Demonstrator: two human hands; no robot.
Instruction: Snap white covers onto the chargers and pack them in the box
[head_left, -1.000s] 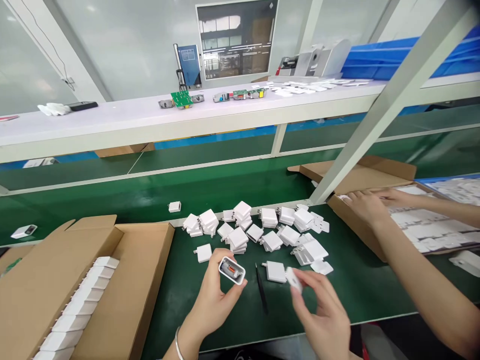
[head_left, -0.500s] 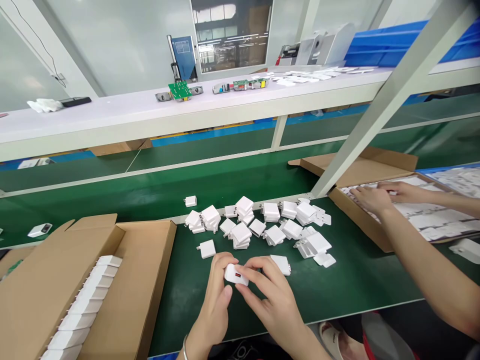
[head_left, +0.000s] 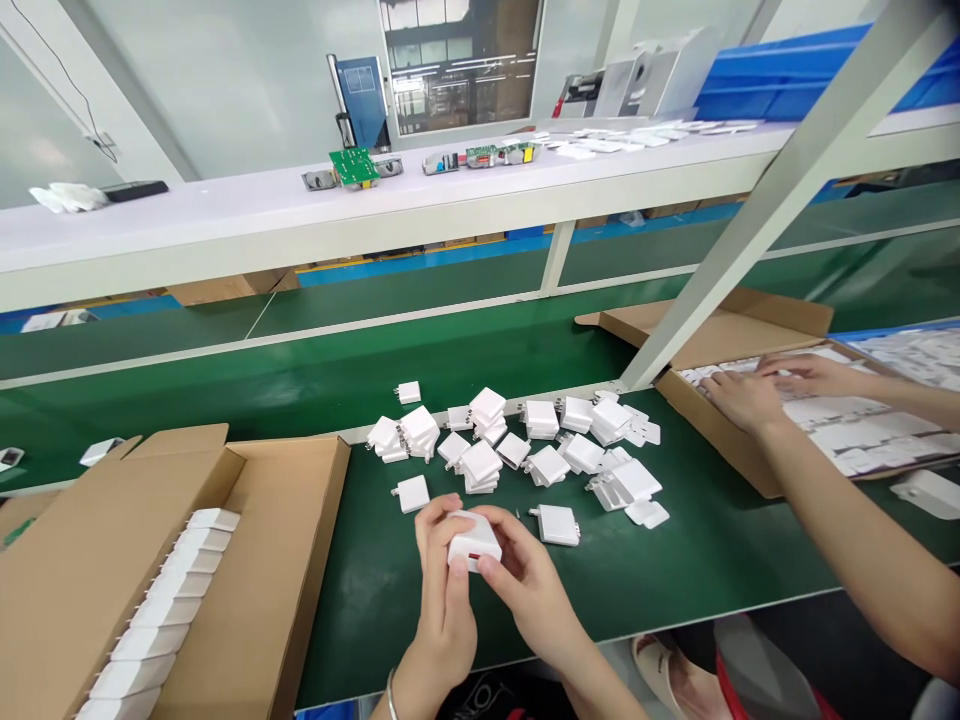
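Between my two hands is a white USB charger [head_left: 475, 540], its port end with a small red slot turned toward me. My left hand [head_left: 444, 590] grips its left side with thumb and fingers. On the other side, my right hand [head_left: 529, 580] is closed on it, thumb near the port face. Just right of them a single white charger [head_left: 556, 525] lies on the green work surface [head_left: 375, 590]. Beyond my hands spreads a loose heap of white chargers [head_left: 480, 465], some stacked, with prongs showing.
At left stands an open cardboard box [head_left: 319, 540] with a row of chargers [head_left: 161, 610] along one side. To the right, a co-worker's hands [head_left: 750, 395] reach into another cardboard box [head_left: 720, 440] of white parts. A slanting metal post [head_left: 750, 230] rises before the shelf [head_left: 247, 225], which holds circuit boards [head_left: 354, 168].
The charger has been tipped in my hands, so its broad top face now shows above the port end. A charger on the belt behind has shifted right. The co-worker's hands moved slightly.
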